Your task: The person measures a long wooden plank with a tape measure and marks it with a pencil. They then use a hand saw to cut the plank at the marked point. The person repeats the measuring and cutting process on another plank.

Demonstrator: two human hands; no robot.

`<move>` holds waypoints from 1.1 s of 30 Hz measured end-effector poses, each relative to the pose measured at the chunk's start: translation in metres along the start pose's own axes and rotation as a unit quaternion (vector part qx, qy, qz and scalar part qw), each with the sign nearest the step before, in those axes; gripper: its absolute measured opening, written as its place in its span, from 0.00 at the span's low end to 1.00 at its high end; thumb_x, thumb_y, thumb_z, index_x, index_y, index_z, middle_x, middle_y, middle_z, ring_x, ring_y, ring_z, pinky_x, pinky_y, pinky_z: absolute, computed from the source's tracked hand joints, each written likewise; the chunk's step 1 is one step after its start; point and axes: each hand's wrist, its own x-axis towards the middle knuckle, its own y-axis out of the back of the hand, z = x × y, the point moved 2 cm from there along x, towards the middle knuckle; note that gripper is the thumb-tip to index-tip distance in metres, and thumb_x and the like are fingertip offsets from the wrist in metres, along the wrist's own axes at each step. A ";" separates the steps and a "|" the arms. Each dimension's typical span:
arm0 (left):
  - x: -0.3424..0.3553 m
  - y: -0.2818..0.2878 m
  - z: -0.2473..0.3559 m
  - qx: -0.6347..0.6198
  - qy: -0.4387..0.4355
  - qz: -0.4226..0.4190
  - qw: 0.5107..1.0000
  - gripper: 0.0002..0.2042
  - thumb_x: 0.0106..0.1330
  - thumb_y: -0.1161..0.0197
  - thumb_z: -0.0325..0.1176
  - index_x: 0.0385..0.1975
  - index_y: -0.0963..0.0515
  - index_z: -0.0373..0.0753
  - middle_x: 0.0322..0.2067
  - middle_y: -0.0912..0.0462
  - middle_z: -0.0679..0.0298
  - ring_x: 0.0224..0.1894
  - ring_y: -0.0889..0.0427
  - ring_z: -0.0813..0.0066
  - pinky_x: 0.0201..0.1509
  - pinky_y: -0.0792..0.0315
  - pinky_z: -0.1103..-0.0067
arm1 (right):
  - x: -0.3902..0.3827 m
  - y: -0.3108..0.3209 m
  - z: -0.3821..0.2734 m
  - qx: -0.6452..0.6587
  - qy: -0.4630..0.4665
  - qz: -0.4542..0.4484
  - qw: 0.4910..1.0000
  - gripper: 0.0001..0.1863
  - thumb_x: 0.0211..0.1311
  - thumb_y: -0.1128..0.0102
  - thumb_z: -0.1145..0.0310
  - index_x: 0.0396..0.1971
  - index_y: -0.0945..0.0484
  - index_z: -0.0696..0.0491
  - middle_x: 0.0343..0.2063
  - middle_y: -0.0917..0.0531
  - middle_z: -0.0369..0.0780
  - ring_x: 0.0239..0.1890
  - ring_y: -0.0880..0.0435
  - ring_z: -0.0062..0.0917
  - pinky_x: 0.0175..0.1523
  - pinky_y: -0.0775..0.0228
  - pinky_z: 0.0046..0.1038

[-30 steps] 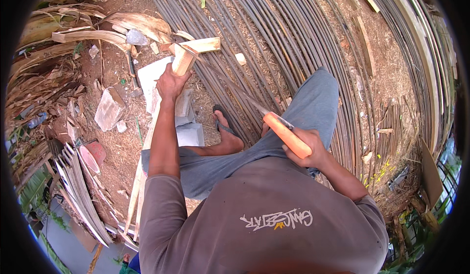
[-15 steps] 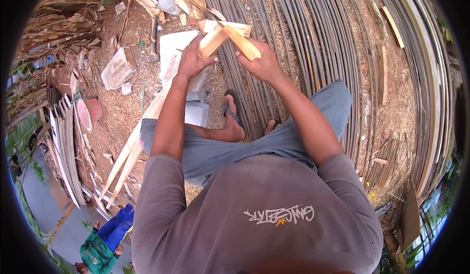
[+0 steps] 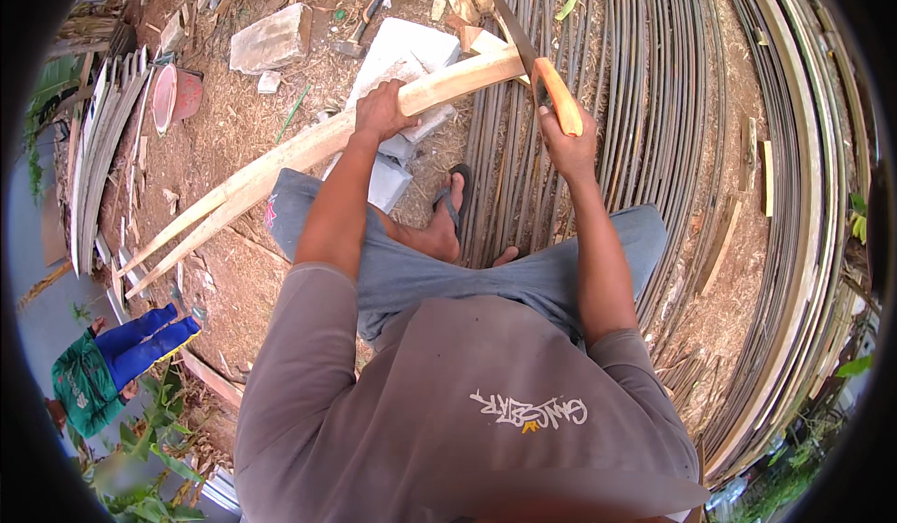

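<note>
Timber (image 3: 290,154), one length, pale; the landmark for all places below. Runs slantwise across the ground in front of the person, left end nearer the body and showing as two strips, right end raised over white blocks.

Left hand (image 3: 381,112): on the timber, right of its middle; fingers folded over the upper face, holding it.

Right hand (image 3: 568,145): just beyond the timber's right end; closed round the grip of a handsaw.

Handsaw (image 3: 561,98), one: orange handle, dark blade. Handle beside the timber's right end; blade slants past that end and away from the body. Whether the teeth touch the wood cannot be told.

White blocks (image 3: 411,42), several: beneath the timber and on both sides of it, near the left hand.

Short wood piece (image 3: 484,40), pale: close to the timber's right end, on its far side.

Hammer (image 3: 371,11), dark handle: on the ground beyond the timber.

Rough block (image 3: 271,39), whitish-brown: beyond the timber, left of the hammer.

Reddish vessel (image 3: 187,95): beyond the timber's left part.

Stacked grey strips (image 3: 105,159): left of the vessel, beyond the timber's left end.

Metal rods (image 3: 617,56), many, long, dark: laid side by side, mostly right of the timber.

Sandal (image 3: 460,210), dark, worn on a foot: on the near side of the timber.

Second person (image 3: 89,383), green top, blue trousers: well apart, past the timber's left end.
</note>
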 end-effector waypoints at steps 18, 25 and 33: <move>-0.005 0.001 -0.002 -0.007 -0.003 0.031 0.999 0.37 0.46 0.21 0.49 0.56 0.27 0.43 0.50 0.20 0.56 0.56 0.21 0.57 0.60 0.29 0.59 | -0.004 -0.004 0.004 0.064 0.012 -0.002 0.998 0.06 0.65 0.39 0.74 0.29 0.25 0.57 0.14 0.25 0.33 0.13 0.30 0.15 0.18 0.38 0.22; -0.007 0.003 -0.001 -0.015 -0.010 0.033 0.999 0.37 0.46 0.22 0.48 0.57 0.28 0.44 0.51 0.21 0.56 0.57 0.22 0.55 0.60 0.30 0.58 | 0.002 -0.001 -0.012 0.112 0.001 0.014 0.994 0.07 0.65 0.36 0.72 0.30 0.23 0.57 0.14 0.25 0.32 0.14 0.29 0.14 0.20 0.38 0.21; -0.005 0.004 -0.001 -0.022 -0.014 0.033 0.999 0.37 0.47 0.23 0.50 0.59 0.28 0.46 0.54 0.22 0.60 0.59 0.24 0.58 0.64 0.35 0.58 | -0.005 -0.003 -0.004 0.058 -0.034 0.012 0.998 0.13 0.62 0.33 0.72 0.45 0.18 0.61 0.29 0.19 0.34 0.28 0.23 0.15 0.34 0.30 0.21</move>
